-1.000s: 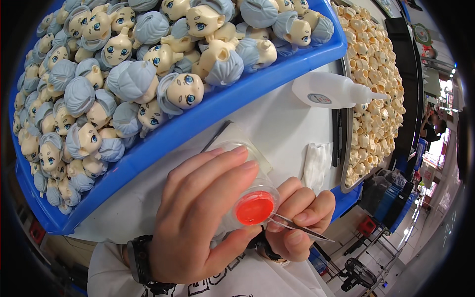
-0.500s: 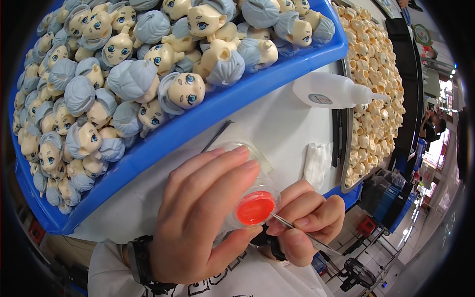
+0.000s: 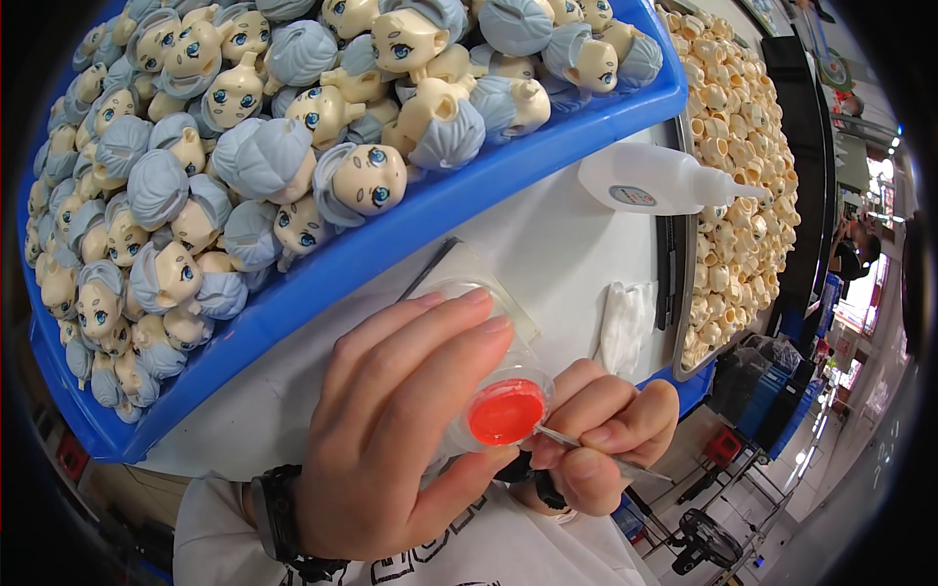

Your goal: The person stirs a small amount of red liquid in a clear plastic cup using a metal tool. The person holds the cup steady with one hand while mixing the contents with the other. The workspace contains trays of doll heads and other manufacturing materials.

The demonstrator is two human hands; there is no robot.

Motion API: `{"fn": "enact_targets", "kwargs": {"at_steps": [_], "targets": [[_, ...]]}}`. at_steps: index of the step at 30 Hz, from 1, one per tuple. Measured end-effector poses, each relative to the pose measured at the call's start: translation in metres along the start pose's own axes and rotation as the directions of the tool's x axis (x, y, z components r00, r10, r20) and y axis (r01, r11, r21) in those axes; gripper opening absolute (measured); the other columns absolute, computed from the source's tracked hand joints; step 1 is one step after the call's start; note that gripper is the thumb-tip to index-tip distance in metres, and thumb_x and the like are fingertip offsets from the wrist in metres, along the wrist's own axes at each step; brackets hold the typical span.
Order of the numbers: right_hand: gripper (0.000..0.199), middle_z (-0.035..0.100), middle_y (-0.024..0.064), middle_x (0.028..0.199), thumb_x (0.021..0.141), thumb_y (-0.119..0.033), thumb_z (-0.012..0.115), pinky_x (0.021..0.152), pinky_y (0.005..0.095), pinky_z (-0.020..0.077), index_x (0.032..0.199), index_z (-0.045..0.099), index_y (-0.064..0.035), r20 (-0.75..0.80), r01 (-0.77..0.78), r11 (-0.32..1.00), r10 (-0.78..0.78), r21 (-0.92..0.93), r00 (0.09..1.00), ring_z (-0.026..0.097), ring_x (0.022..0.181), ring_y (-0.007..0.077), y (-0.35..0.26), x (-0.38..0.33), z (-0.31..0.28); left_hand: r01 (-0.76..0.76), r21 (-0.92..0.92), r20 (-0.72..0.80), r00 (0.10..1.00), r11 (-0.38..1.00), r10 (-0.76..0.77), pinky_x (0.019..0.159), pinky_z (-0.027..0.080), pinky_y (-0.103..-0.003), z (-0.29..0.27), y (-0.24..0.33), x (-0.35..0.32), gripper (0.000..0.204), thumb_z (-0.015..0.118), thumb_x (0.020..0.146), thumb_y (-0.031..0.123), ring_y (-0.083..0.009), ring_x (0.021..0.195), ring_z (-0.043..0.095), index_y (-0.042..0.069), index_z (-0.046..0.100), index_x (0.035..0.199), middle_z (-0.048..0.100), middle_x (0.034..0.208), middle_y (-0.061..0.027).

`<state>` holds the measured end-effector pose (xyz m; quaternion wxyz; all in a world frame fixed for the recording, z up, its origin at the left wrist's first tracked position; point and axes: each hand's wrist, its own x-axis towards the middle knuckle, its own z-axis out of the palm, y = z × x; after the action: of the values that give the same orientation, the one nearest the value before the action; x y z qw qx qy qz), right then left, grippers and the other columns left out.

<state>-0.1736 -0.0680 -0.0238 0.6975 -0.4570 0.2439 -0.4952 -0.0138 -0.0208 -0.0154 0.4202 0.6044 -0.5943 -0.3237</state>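
Left hand (image 3: 391,430) grasped a clear red-filled cup (image 3: 506,412), near side of the blue bin (image 3: 547,156), red face up, seemingly for access; right hand (image 3: 611,430) grip pinched a pointed metal tool (image 3: 561,437), tip by cup rim, likely for control.

The contents (image 3: 506,414) of the clear cup (image 3: 459,436) are coloured bright red; the slim tool (image 3: 559,437) is toned silver. Strong blue is worn by the bin (image 3: 440,213), while the doll heads (image 3: 366,179) are coloured cream, with grey-blue hair (image 3: 156,188) and blue eyes (image 3: 380,195). Cream is shared by the small parts (image 3: 743,186). The bottle (image 3: 645,176) is tinted translucent white, the cloth (image 3: 627,327) white. The watch (image 3: 277,513) is coloured black; the white shirt (image 3: 528,557) is marked with black lettering (image 3: 422,556).
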Motion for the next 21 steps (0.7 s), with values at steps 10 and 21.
{"fn": "enact_targets", "kwargs": {"at_steps": [10, 21], "targets": [[0.028, 0.058, 0.0215, 0.076, 0.069, 0.015, 0.058, 0.058, 0.0291, 0.0474, 0.085, 0.041, 0.0, 0.035, 0.095, 0.962, -0.089, -0.255, 0.995, 0.056, 0.069, 0.0235, -0.001, -0.001, 0.005, -0.018, 0.015, 0.0, 1.0, 1.0, 0.018, 0.093, 0.036, -0.043, 0.0, -0.003, 0.001, 0.052, 0.062, 0.079, 0.031, -0.0347, 0.106, 0.049, -0.005, 0.047, 0.114, 0.052, 0.116, -0.0221], [0.031, 0.056, 0.0107, 0.066, 0.08, -0.019, 0.065, 0.058, 0.0238, 0.0414, 0.087, 0.038, -0.0048, 0.07, 0.161, 0.893, -0.145, -0.42, 0.987, 0.05, 0.06, 0.0178, -0.002, 0.0, 0.003, -0.014, 0.025, -0.022, 1.0, 1.0, 0.014, 0.093, 0.036, -0.042, 0.0, -0.002, 0.0, 0.053, 0.065, 0.077, 0.029, -0.0342, 0.106, 0.05, -0.005, 0.047, 0.114, 0.052, 0.116, -0.0219]]}}
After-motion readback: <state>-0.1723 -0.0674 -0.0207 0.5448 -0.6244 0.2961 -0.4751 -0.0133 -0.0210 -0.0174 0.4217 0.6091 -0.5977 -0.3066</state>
